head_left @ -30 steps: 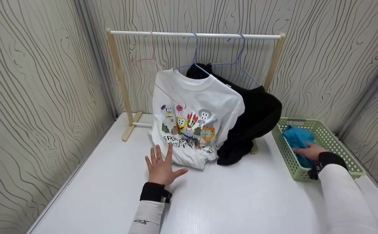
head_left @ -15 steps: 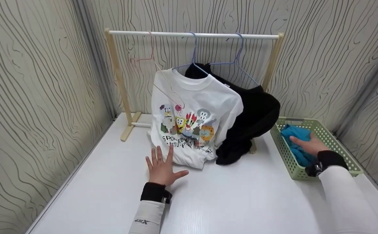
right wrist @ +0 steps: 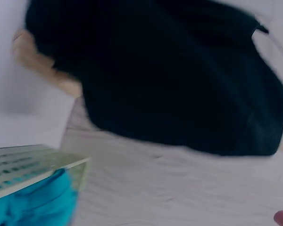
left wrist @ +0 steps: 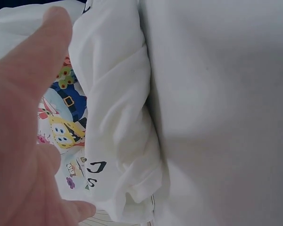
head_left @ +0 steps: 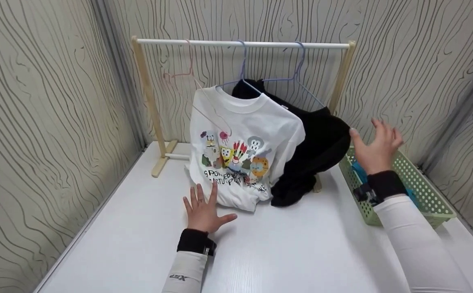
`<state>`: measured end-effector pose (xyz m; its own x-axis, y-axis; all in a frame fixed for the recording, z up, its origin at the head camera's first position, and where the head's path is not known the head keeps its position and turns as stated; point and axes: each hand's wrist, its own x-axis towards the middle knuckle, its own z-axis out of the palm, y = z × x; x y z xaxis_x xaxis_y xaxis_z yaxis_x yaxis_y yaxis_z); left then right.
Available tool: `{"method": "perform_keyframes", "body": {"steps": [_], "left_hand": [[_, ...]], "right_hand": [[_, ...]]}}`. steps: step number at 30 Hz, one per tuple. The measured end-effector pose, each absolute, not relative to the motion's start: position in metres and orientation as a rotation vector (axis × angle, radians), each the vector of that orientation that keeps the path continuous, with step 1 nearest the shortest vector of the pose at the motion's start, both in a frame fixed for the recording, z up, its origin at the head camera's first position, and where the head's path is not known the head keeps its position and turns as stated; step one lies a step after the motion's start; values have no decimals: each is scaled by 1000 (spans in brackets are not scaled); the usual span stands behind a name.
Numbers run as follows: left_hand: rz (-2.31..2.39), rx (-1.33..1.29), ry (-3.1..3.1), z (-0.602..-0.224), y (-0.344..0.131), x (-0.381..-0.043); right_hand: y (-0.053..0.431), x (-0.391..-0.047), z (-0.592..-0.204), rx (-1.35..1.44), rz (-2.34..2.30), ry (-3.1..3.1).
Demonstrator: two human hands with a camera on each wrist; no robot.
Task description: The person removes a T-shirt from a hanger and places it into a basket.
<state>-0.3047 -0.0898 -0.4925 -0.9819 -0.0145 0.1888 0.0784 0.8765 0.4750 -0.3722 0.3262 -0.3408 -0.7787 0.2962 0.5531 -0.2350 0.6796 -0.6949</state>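
My left hand (head_left: 203, 213) lies low over the white table with its fingers spread, fingertips by the hem of a white printed T-shirt (head_left: 236, 118). In the left wrist view the shirt's bunched hem (left wrist: 118, 108) runs beside my fingers. Raised above the green basket's near-left part, my right hand (head_left: 376, 150) holds nothing, fingers apart. Close to its thumb hangs a black garment (head_left: 319, 134). A bright blue cloth (right wrist: 42, 202) lies in the green basket (head_left: 431, 195), partly hidden by my right hand and wrist.
A rack with a white rail (head_left: 216, 42) and wooden posts stands at the back. From it hang blue hangers (head_left: 244, 61) bearing the shirt and black garment. At left, a pink hanger (head_left: 181, 74) overlaps the shirt. Patterned walls (head_left: 57, 101) enclose the white table (head_left: 285, 248).
My right hand was at the blue cloth in the basket; it has let go and risen up and left toward the black garment. My left hand has stayed in place.
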Motion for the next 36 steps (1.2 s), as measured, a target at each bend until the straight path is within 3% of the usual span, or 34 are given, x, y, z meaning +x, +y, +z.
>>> {"method": "perform_keyframes", "body": {"steps": [9,16,36], "left_hand": [[-754,-49,-2859,-495,-91,-305],[-750,-50,-2862,-495,-89,-306],[-751,-45,-2856,-495,-89,-306]], "right_hand": [[252,-389,-329,251,838,-2310],[210,-401,-328,330,780,-2453],[153,-411,-300,333,994,-2503]]}}
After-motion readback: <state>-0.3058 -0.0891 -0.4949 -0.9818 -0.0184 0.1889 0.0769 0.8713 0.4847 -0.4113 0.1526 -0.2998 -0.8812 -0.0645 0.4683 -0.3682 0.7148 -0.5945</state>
